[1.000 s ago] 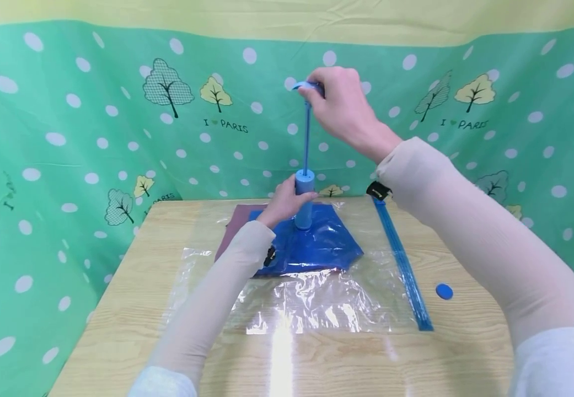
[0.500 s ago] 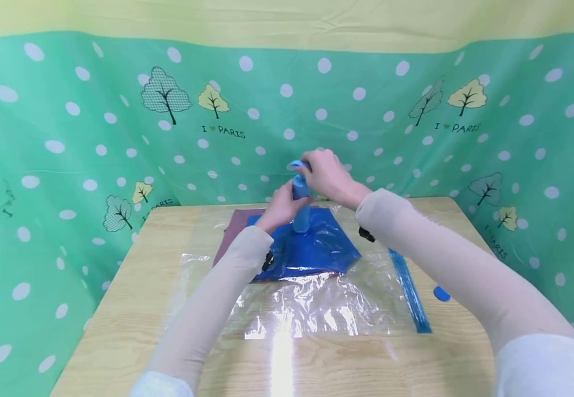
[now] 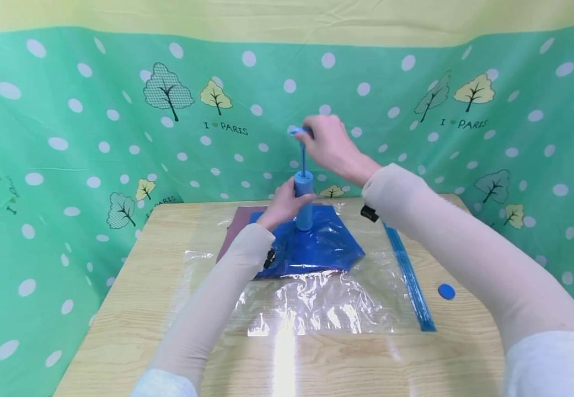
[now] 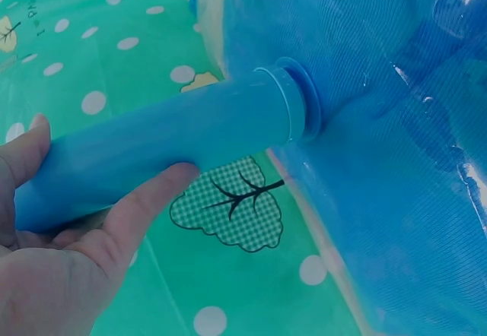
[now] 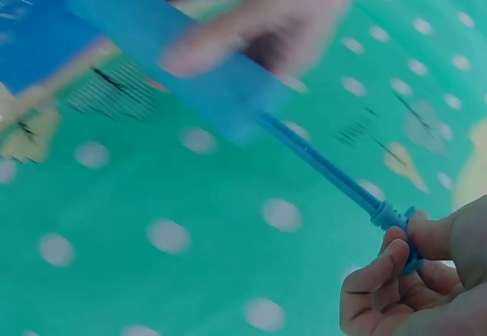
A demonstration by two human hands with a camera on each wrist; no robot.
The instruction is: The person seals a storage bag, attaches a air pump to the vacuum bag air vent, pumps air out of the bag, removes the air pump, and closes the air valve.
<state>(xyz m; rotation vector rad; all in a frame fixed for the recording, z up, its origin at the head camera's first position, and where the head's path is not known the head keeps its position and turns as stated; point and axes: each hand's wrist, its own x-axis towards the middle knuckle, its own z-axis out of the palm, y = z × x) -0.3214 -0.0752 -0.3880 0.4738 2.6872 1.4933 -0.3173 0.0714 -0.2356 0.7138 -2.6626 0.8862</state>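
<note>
A light blue hand pump (image 3: pixel 304 212) stands upright on a clear plastic vacuum storage bag (image 3: pixel 316 309) that has dark blue and mauve cloth inside. My left hand (image 3: pixel 284 205) grips the pump's barrel near its top, thumb across the front. In the left wrist view the barrel (image 4: pixel 183 127) meets the bag at its flanged end. Above it, my right hand (image 3: pixel 331 144) holds the pump's handle (image 3: pixel 294 130), with part of the thin rod (image 3: pixel 303 160) drawn out of the barrel. The right wrist view shows my fingers curled round the handle (image 5: pixel 403 237) at the rod's end.
A blue zip strip (image 3: pixel 411 281) runs along the bag's right edge. Right of it lies a small round blue cap (image 3: pixel 446 291) on the wooden table (image 3: pixel 118 331). A green dotted curtain (image 3: pixel 247 149) hangs behind and beside the table.
My right hand pushed the handle down to the barrel's top, then drew it part of the way up again. My left hand keeps its hold on the barrel.
</note>
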